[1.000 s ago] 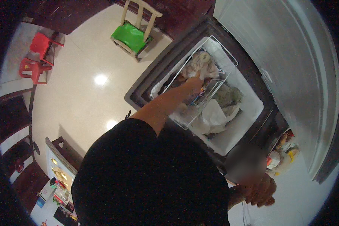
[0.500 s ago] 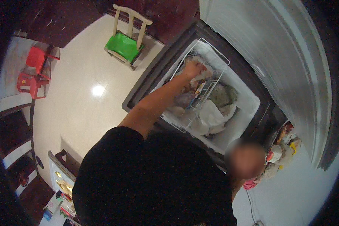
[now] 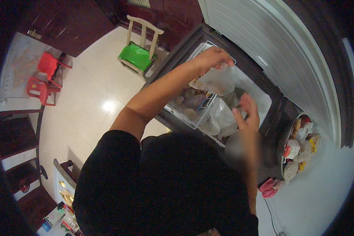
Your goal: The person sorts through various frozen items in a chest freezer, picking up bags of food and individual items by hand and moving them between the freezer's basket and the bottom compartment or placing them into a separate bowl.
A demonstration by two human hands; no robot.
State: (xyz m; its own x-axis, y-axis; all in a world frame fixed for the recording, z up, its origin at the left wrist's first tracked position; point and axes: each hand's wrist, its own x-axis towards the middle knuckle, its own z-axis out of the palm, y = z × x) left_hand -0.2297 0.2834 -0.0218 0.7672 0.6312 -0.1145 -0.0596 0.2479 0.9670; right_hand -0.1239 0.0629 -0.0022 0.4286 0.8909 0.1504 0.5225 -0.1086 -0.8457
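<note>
My left hand is closed on the top of a clear plastic bag with pale contents, which hangs over the open chest freezer. What exactly the bag contains is too blurred to tell. Just right of the bag, my right hand is raised with thumb and fingers apart, holding nothing. Below the hands, a white wire basket holds several frozen packages. Beside it in the freezer lies a white plastic bag, partly behind my right hand.
The freezer lid stands raised at the right. A round container of bagged items sits by the freezer's right end, with a pink cloth below it. A wooden chair with a green seat and red plastic chairs stand on the floor.
My left hand has lifted the clear bag up out of the wire basket and rightward. My right hand has come forward over the freezer, its fingers now spread.
</note>
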